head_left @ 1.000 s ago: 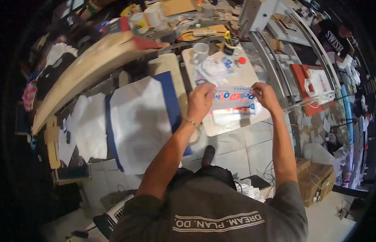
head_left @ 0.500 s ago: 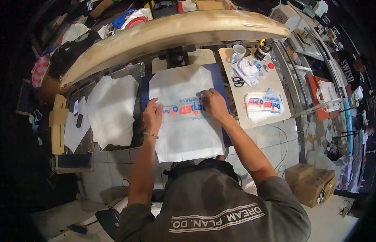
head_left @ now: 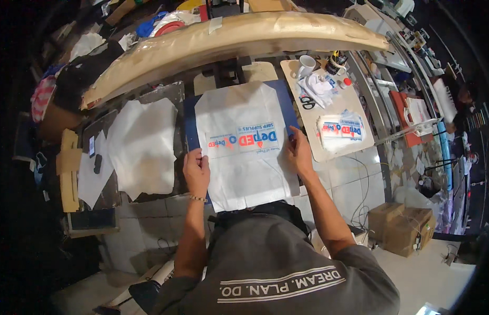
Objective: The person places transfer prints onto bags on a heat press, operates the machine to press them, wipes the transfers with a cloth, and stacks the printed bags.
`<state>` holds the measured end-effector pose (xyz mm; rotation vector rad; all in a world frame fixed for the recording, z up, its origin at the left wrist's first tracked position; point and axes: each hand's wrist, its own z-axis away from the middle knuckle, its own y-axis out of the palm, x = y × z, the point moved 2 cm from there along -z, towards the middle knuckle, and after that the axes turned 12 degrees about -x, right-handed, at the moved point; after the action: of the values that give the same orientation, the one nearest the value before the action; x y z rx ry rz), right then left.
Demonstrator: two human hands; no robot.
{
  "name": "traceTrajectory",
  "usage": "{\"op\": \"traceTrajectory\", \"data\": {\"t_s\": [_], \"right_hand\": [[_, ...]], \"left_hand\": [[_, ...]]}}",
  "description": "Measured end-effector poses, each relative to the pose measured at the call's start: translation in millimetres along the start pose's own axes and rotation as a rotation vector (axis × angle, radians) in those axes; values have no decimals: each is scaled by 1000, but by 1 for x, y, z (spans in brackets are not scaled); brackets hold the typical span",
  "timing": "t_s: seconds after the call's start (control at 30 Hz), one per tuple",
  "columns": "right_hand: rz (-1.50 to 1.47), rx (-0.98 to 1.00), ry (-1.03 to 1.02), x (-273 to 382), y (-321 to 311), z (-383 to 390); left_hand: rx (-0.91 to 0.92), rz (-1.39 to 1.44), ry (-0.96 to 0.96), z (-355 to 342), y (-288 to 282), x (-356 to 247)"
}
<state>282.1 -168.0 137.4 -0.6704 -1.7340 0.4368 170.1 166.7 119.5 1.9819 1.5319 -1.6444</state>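
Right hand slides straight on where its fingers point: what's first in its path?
Probably the blue board's bare right margin, beside the printed white sheet. Depth is unclear: the right hand might skim over it.

Between the left grip (head_left: 196, 170) and the right grip (head_left: 298, 152), a print (head_left: 242, 138) is borne on a sheet (head_left: 239, 181), itself laid over a panel (head_left: 285, 102). Left of the left grip, a cloth (head_left: 142, 149) is spread; farther left, a phone (head_left: 92, 146) is placed. Right of the right grip, a stack (head_left: 343, 132) is set on a board (head_left: 353, 103), with scissors (head_left: 307, 102) and a mug (head_left: 306, 65) placed beyond.
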Motion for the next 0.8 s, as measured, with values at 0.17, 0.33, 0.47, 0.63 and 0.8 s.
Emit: {"op": "traceTrajectory", "data": {"t_s": [0.17,0.33,0.47,0.63,0.8], "right_hand": [[-106,21,-39,-5,-2,-10],[11,79,-544,63,17,16],[180,122,-560,58,51,47],[227,97,-556,53,50,48],[220,68,-534,44,52,47]], "left_hand": [[0,-120,84,3,6,-20],[110,-93,440,18,34,-44],[198,-220,523,33,54,-43],[234,-188,526,20,45,-71],[494,292,517,-42,-3,-242]]}}
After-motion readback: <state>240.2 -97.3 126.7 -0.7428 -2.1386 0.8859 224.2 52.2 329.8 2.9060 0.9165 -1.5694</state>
